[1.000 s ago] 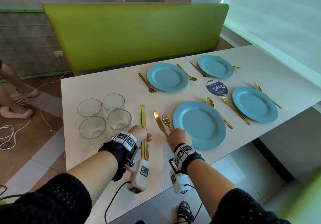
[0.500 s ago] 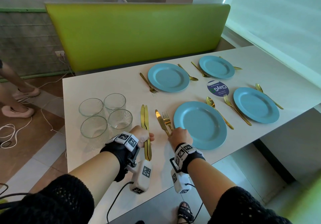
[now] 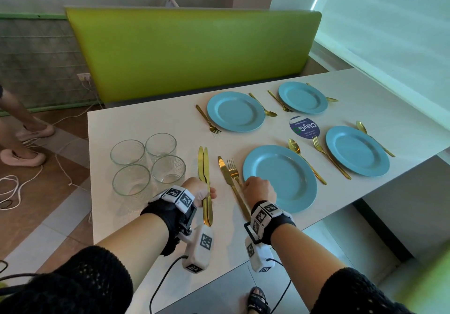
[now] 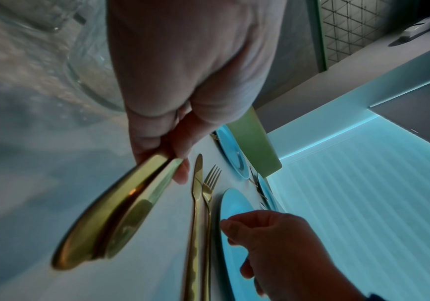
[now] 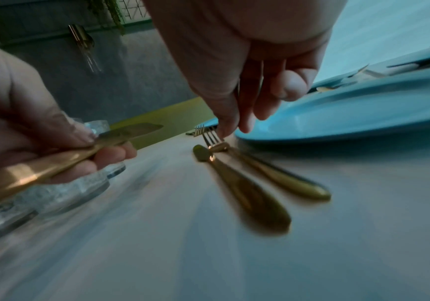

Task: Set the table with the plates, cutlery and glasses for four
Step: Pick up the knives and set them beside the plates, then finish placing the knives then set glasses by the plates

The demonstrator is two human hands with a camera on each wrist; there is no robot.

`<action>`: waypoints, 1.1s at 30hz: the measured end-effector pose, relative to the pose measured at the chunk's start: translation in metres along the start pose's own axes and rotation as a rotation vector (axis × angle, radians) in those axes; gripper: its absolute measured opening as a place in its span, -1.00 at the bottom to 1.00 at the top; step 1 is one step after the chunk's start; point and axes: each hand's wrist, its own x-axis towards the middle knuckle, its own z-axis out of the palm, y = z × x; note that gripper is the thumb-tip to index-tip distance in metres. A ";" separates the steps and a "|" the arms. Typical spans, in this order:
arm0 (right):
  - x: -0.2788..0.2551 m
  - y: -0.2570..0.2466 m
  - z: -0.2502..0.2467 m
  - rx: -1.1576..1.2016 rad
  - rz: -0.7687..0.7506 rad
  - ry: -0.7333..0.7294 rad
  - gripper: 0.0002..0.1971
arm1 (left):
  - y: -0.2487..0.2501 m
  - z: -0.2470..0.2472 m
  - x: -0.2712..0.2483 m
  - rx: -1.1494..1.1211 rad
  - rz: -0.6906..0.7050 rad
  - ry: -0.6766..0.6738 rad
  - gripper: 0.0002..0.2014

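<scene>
From the head view I see my left hand gripping a bundle of spare gold knives, how many I cannot tell, beside 4 clear glass tumblers, while my right hand hovers over the gold fork and gold knife lying left of the nearest round blue plate. The left wrist view shows fingers curled round those handles, which could slide apart. In the right wrist view my loosely bent fingertips hold nothing and may nudge the fork askew.

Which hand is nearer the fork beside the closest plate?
Right. The right hand hovers over the fork, fingertips at its neck. The left hand is off to the fork's left, gripping two knives.
</scene>
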 end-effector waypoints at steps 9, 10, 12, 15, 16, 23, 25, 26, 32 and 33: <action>0.003 0.019 -0.039 0.248 -0.065 -0.100 -0.77 | 0.024 0.018 -0.012 0.103 0.034 -0.084 -0.77; 0.002 0.019 -0.039 0.272 -0.094 -0.143 -0.77 | 0.028 0.023 -0.013 0.103 0.065 -0.089 -0.73; 0.000 0.020 -0.042 0.328 -0.118 -0.195 -0.79 | 0.035 0.035 -0.017 0.125 0.107 -0.126 -0.60; 0.005 0.022 -0.052 0.487 -0.048 -0.235 -0.77 | 0.046 0.056 -0.022 0.192 0.137 -0.213 -0.78; 0.008 0.024 -0.057 0.540 -0.006 -0.253 -0.77 | 0.049 0.065 -0.023 0.200 0.136 -0.235 -0.77; 0.049 0.063 -0.090 0.754 0.120 -0.229 -0.85 | 0.075 0.136 -0.013 0.129 0.177 -0.283 -0.65; 0.068 0.076 -0.098 0.765 0.132 -0.235 -0.83 | 0.083 0.156 -0.006 0.107 0.182 -0.280 -0.69; 0.078 0.082 -0.103 0.765 0.139 -0.235 -0.82 | 0.087 0.165 -0.001 0.090 0.183 -0.265 -0.70; 0.144 0.135 -0.127 0.503 0.168 -0.133 -0.82 | 0.122 0.209 0.028 0.038 0.171 -0.156 -0.73; 0.154 0.145 -0.129 0.425 0.177 -0.129 -0.88 | 0.127 0.212 0.034 0.042 0.164 -0.148 -0.71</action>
